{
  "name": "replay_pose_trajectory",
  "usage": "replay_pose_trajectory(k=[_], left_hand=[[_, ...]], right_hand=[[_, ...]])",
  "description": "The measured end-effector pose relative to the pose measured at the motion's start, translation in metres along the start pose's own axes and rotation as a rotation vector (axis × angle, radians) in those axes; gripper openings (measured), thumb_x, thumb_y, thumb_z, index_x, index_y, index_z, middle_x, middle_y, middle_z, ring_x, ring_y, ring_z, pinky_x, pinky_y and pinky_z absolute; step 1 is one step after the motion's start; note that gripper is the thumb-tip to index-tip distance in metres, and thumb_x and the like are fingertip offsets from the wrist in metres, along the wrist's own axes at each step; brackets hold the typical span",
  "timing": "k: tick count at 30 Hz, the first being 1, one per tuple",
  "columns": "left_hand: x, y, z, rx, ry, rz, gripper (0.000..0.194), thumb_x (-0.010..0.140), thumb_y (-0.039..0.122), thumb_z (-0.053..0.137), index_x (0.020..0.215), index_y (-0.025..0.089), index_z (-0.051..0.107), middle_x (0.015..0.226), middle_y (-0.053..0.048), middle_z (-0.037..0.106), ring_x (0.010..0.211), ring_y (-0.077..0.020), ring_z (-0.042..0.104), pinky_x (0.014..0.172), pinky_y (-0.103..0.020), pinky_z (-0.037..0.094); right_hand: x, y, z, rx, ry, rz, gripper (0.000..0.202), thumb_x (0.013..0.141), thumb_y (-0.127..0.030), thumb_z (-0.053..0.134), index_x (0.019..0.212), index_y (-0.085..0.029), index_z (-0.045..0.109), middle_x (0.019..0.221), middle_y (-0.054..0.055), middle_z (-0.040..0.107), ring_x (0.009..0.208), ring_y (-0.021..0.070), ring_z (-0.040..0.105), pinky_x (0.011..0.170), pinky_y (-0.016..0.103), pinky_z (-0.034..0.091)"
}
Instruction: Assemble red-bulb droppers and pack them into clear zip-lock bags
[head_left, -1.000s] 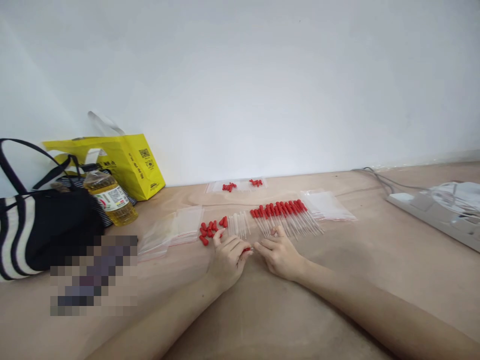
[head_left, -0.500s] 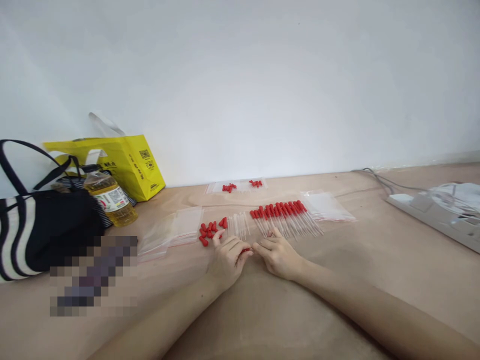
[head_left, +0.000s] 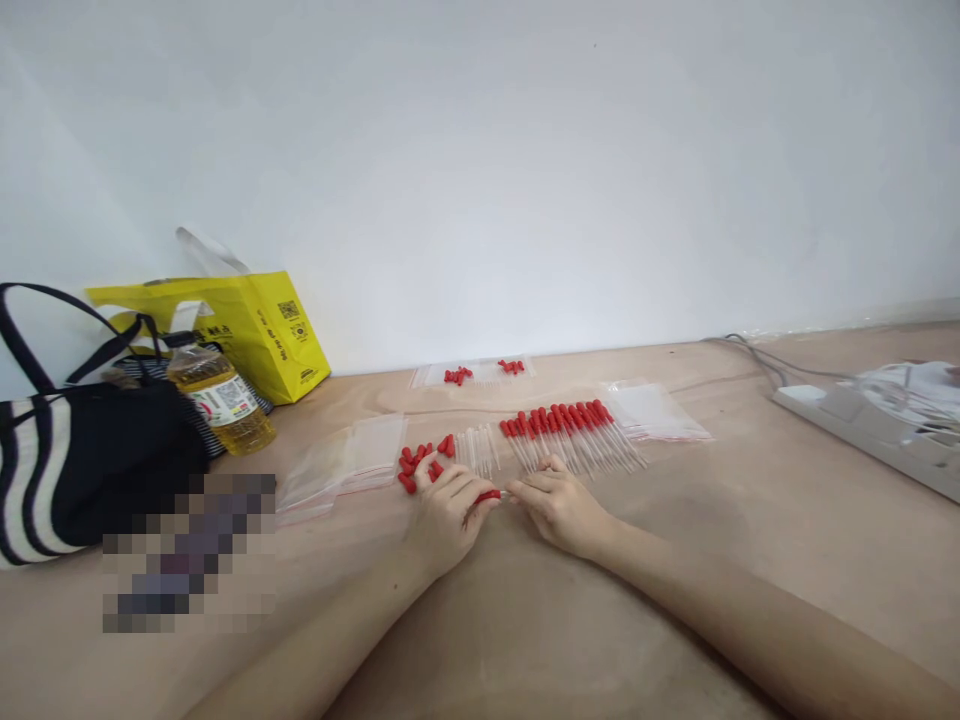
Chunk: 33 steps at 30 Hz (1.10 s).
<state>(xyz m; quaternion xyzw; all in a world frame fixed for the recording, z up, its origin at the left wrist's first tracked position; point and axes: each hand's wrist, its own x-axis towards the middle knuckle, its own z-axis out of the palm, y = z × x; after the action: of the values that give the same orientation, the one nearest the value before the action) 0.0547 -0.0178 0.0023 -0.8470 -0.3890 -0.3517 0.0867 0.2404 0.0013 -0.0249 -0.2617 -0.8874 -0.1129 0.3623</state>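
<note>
My left hand (head_left: 448,515) pinches a red rubber dropper bulb (head_left: 489,495) between thumb and fingers, its open end facing right. Closed around a thin glass dropper tube (head_left: 505,492), my right hand (head_left: 561,510) meets the bulb from the other side; most of the tube is hidden by the fingers. Loose red bulbs (head_left: 408,466) lie just beyond my left hand, partly covered by it. Several bare glass tubes (head_left: 476,448) rest side by side behind both hands. Past my right hand, droppers with red bulbs on their tubes (head_left: 576,418) form a slanted row.
Clear zip bags lie left (head_left: 375,450) and right (head_left: 652,410); more bagged red bulbs (head_left: 457,376) are by the wall. A yellow bag (head_left: 289,340), an oil bottle (head_left: 229,400) and a striped black bag (head_left: 112,460) stand left. A white power strip (head_left: 847,430) with cables is at right.
My left hand has shifted slightly left and the right hand slightly right, so a small gap shows between them. More of the red bulb is visible.
</note>
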Motion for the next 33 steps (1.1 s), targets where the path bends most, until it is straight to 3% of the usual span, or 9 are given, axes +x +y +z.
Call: replay_pose_trajectory(k=[12,21,26,29,33], left_hand=[[-0.002,0.003,0.002,-0.015,-0.046,-0.026,0.015,0.083,0.022,0.044,0.077,0.021,0.057,0.070,0.003,0.065,0.071,-0.0131,0.058,0.094,-0.042,0.019],[0.002,-0.007,-0.001,0.058,-0.063,-0.042,0.014,0.084,0.027,0.046,0.081,0.025,0.059,0.078,0.001,0.068,0.081,-0.0174,0.057,0.095,-0.047,0.013],[0.003,-0.023,-0.003,0.215,0.088,-0.212,0.026,0.082,0.031,0.046,0.106,0.023,0.051,0.104,-0.008,0.061,0.095,-0.0238,0.052,0.092,-0.049,0.018],[0.001,-0.036,-0.005,0.282,0.180,-0.323,0.025,0.080,0.029,0.046,0.103,0.021,0.052,0.097,-0.008,0.061,0.093,-0.0254,0.052,0.089,-0.048,0.023],[-0.002,-0.050,-0.008,0.308,0.248,-0.399,0.021,0.078,0.024,0.046,0.096,0.021,0.054,0.091,-0.006,0.062,0.089,-0.0259,0.053,0.084,-0.045,0.028]], right_hand=[[-0.001,0.003,0.003,-0.001,0.003,-0.048,0.026,0.082,-0.006,0.033,0.088,-0.013,0.057,0.062,0.002,0.055,0.058,0.0115,0.045,0.063,0.026,0.032],[0.009,0.000,-0.011,-0.112,-0.211,0.072,0.019,0.080,-0.012,0.045,0.091,-0.017,0.059,0.077,0.005,0.057,0.072,0.0153,0.049,0.065,0.027,0.033],[0.021,0.008,-0.005,0.013,-0.262,0.369,0.029,0.077,-0.008,0.042,0.102,-0.014,0.054,0.082,0.007,0.061,0.068,0.0142,0.055,0.059,0.023,0.036],[0.037,0.016,0.007,0.045,-0.267,0.612,0.026,0.073,-0.007,0.044,0.097,-0.012,0.055,0.079,0.010,0.063,0.069,0.0162,0.058,0.059,0.023,0.038],[0.057,0.020,0.026,0.011,-0.301,0.745,0.022,0.070,-0.006,0.047,0.091,-0.008,0.054,0.073,0.013,0.063,0.065,0.0194,0.059,0.052,0.024,0.037]])
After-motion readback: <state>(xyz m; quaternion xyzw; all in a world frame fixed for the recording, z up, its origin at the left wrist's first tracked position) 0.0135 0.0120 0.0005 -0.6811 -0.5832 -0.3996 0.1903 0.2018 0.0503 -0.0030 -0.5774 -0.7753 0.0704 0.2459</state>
